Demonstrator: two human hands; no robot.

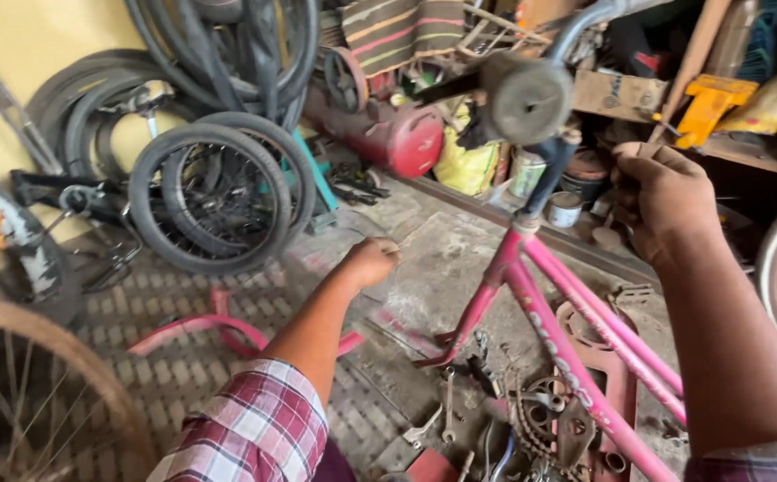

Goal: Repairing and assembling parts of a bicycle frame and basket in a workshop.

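My right hand (660,201) is curled into a narrow grip just beside the head tube of the pink bicycle frame (576,348); what it holds, if anything, I cannot tell. The frame's long tubes run from that head tube down toward the lower right, along my right forearm, so this hand is clearly the nearer one. My left hand (370,261) is a closed fist, well apart to the left, above the concrete floor (442,259). A pink mudguard (201,328) lies on the floor below it.
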